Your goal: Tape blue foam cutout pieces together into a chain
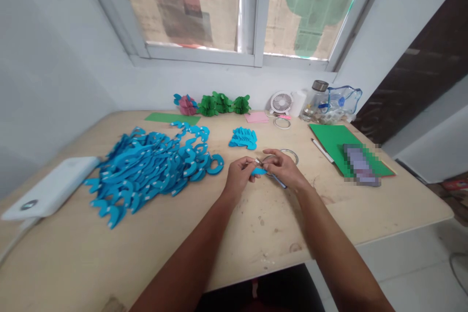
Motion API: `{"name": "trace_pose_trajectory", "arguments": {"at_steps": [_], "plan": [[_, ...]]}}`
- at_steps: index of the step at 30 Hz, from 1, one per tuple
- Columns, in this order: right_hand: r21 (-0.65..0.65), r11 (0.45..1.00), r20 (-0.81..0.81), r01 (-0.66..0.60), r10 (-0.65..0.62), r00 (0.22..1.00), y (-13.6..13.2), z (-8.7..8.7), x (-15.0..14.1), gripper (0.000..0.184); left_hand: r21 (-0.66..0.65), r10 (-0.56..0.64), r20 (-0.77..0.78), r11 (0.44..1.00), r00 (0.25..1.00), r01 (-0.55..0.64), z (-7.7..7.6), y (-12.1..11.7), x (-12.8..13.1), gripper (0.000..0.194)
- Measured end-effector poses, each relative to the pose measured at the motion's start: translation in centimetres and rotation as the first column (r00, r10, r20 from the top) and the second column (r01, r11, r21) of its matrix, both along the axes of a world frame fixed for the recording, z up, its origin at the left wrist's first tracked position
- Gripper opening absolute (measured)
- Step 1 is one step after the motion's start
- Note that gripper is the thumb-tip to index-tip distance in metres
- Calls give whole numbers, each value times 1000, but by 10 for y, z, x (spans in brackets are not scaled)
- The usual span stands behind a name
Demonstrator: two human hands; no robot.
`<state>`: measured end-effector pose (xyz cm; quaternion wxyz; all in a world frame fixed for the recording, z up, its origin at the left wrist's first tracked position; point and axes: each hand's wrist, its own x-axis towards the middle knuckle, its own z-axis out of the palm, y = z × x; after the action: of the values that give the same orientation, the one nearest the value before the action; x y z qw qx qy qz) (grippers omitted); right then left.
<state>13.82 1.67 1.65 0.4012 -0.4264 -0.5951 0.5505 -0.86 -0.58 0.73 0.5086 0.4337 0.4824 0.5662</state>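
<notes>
Hands close together, both grasping: L hand (239, 176) pinches small bright-blue foam piece (260, 171), R hand (283, 168) holds slim blue-handled metal tool (278, 180) against it. Keep piece braced, go slow. Heap of blue foam cutouts (146, 170) lies left of hands.

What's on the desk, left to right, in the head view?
white device → blue cutout pile → left hand → right hand → green sheet

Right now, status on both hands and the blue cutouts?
Left hand pinching a small blue foam piece. Right hand gripping a blue-handled metal tool. Blue foam cutout pile left of hands. Wire ring just beyond.
</notes>
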Motion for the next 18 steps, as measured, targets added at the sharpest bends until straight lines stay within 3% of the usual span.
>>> {"name": "trace_pose_trajectory", "arguments": {"at_steps": [6,18], "plan": [[-127,991,-100,48,-61,993,0,6,3,46,18,-33,87,999,996,31,-4,2,-1,17],[-113,993,-90,20,-30,995,1,1,2,47,27,-28,146,999,989,25,-4,2,1,29]]}}
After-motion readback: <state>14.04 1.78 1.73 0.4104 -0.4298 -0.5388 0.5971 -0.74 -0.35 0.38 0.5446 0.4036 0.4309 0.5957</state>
